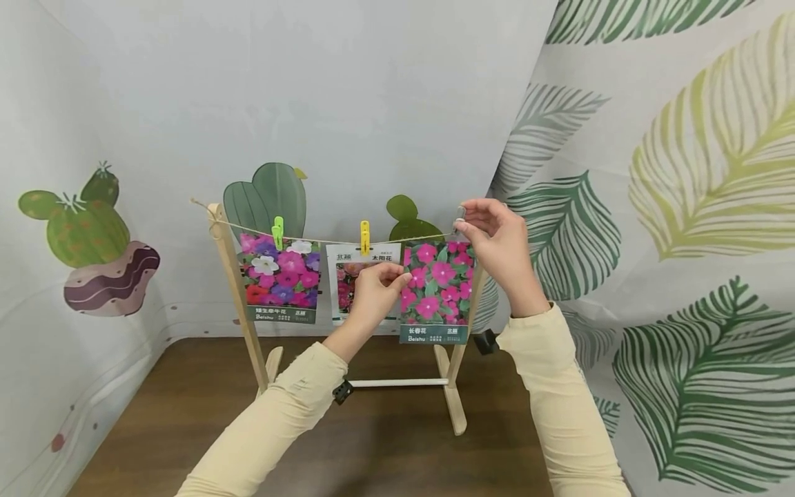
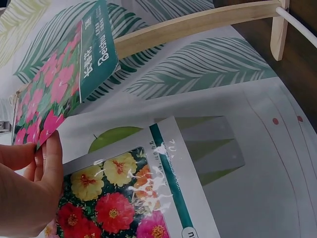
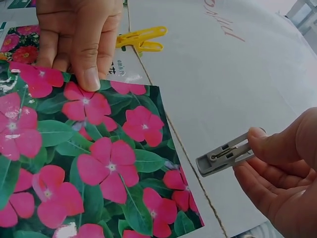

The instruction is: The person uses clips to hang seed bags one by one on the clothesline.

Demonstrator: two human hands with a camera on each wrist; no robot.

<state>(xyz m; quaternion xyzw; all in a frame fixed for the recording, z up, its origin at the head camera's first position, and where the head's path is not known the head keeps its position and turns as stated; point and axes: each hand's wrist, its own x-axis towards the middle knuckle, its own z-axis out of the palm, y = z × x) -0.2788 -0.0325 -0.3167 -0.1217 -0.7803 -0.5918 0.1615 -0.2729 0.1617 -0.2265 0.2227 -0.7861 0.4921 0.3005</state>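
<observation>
My left hand (image 1: pixel 375 293) pinches the left edge of a seed packet with pink flowers (image 1: pixel 437 290) between thumb and fingers. The packet's top edge lies along the twine (image 3: pixel 184 144), near the right end of the line. Between the thumb and fingers of my right hand (image 1: pixel 497 235) is a grey clothespin (image 3: pixel 225 156), held by its handle ends. Its tip points at the twine, close beside the packet's top edge in the right wrist view. Behind my left hand hangs a white-bordered seed packet (image 2: pixel 114 198) with red and yellow flowers, under a yellow clothespin (image 1: pixel 365 237).
A green clothespin (image 1: pixel 278 233) holds another flower seed packet (image 1: pixel 282 279) at the left of the line. The twine runs between the posts of a wooden frame (image 1: pixel 239 297), which stands on a brown table (image 1: pixel 397 442). Patterned cloth (image 1: pixel 397 103) hangs behind and at the right.
</observation>
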